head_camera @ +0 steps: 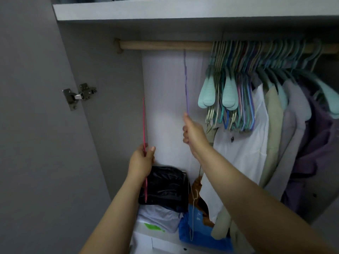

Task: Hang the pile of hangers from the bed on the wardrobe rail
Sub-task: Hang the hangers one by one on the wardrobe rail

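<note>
Hangers are the job here, and many of them already hang in a tight bunch on the wooden rail, to the right, beside the shirts and jackets. So a big part of the work looks done. The left part of the rail is bare. The bed and its pile are out of sight, so I cannot tell how many more wait there.

Two hangers are in play now, both seen edge-on like thin sticks. The purple hanger reaches up to the rail in the middle, and its top seems to touch the rail or be just under it; I cannot tell if it is hooked on yet. The pink hanger is lower and to the left, well below the rail, so it is not hung yet.

The right hand holds the bottom of the purple hanger, with its grip closed around it by fingertips and thumb. The left hand holds the pink hanger near its middle, grip pinched on it between thumb and fingers.

At the bottom sits a dark bag on folded clothes.
</note>
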`<state>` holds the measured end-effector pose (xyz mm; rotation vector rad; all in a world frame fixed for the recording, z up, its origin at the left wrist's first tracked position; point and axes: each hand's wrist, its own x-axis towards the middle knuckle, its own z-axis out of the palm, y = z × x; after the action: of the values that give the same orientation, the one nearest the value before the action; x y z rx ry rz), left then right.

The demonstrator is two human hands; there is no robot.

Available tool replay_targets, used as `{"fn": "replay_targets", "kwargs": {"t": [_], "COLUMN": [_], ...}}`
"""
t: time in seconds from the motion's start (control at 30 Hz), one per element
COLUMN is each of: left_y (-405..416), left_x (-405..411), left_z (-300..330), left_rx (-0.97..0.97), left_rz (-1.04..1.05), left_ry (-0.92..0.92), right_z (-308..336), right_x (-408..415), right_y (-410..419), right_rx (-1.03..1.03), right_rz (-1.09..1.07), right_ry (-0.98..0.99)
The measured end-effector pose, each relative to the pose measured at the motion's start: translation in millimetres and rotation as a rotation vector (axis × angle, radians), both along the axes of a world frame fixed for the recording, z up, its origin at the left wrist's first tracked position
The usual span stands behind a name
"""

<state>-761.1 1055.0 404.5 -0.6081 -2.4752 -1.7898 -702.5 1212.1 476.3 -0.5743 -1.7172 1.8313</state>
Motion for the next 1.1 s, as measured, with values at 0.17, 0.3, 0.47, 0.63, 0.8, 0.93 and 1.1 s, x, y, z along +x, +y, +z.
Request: {"fn": "replay_targets", "kwargs": {"t": [0.17,0.3,0.47,0.63,0.8,0.93,1.1], "left_y": [-11,-24,-35,-40,-28,-16,-1], "left_x": [1,-4,-5,1,2,-2,-4], "left_z": [4,15,22,25,23,16,7], "left_rx": [0.033,0.157,0.480,0.961,1.165,1.133,0.864], "left_rz": [0.106,0.119,-0.031,-0.294,-0.408,-0.375,-0.272], "left_ry": [0.076,0.080,-0.225,-0.614,-0.710,-0.711,-0.617], "right_z": [76,83,66,27,-65,-86,-80], "right_x": [-49,-63,-56,-26,22,41,51], "right_y": [7,17,26,19,-49,-89,-81], "right_rx": [-0.063,-0.231,-0.377,-0.388,-0.306,-0.485,-0.455], "right_rz": [-0.056,-0.055,-0.207,-0.022,0.637,0.624,0.268], "right_ry": [-0.001,0.000,0.224,0.006,-0.613,-0.381,-0.105]}}
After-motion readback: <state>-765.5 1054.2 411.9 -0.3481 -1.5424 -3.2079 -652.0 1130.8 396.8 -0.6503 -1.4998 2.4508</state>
